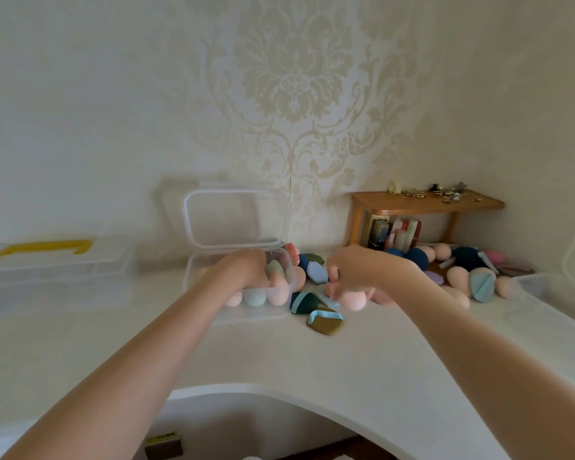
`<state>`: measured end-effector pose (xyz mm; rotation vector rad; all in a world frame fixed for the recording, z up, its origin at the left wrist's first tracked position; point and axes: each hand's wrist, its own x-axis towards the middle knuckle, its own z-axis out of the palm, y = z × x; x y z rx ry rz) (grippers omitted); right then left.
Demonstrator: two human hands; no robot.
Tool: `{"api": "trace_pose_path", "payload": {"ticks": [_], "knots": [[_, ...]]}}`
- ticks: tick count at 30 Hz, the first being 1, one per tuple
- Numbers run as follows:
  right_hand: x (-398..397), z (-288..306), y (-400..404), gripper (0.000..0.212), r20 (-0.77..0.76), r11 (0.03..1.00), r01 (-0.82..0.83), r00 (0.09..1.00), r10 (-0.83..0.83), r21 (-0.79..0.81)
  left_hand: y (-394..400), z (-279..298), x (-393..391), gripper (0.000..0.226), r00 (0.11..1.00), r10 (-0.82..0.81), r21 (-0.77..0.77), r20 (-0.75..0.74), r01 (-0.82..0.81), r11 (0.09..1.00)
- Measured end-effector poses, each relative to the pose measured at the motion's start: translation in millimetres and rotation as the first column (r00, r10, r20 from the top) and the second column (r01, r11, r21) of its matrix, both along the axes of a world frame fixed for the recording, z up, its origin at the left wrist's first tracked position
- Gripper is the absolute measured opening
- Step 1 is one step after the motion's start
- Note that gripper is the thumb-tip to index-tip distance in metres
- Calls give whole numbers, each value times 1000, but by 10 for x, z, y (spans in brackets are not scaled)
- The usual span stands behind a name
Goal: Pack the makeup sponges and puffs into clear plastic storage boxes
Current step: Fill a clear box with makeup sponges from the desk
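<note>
While the left hand [243, 265] sits curled inside the open clear box [213, 277] among the sponges, grip hard to tell, the right hand [356, 272] pinches a pink sponge [354, 300] just above the pile [462, 270] on the counter [279, 353].

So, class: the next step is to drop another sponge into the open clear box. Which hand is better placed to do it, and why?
The right hand. It already holds a pink sponge beside the open clear box, among the loose pile. The left hand is busy inside the box.
</note>
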<state>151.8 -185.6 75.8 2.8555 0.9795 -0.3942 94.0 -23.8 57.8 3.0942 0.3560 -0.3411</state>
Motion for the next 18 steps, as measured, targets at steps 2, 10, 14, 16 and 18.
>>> {"api": "trace_pose_path", "payload": {"ticks": [2,10,14,16,18], "knots": [[34,50,129,36,64,964,-31,998,15,266,112,-40,63,38,998,-65,-36,16,66,997],[-18,-22,551,15,-658,629,389,703,269,673,138,-152,23,39,993,72,-329,94,-38,943],[2,-111,621,24,-824,589,588,485,291,554,286,-171,-45,10,972,47,-419,228,54,906],[16,-122,655,28,-801,619,554,554,226,557,400,-169,-62,13,959,99,-494,266,47,868],[40,-114,728,26,-762,645,509,621,184,570,505,-156,-94,22,949,121,-563,291,68,824]]}}
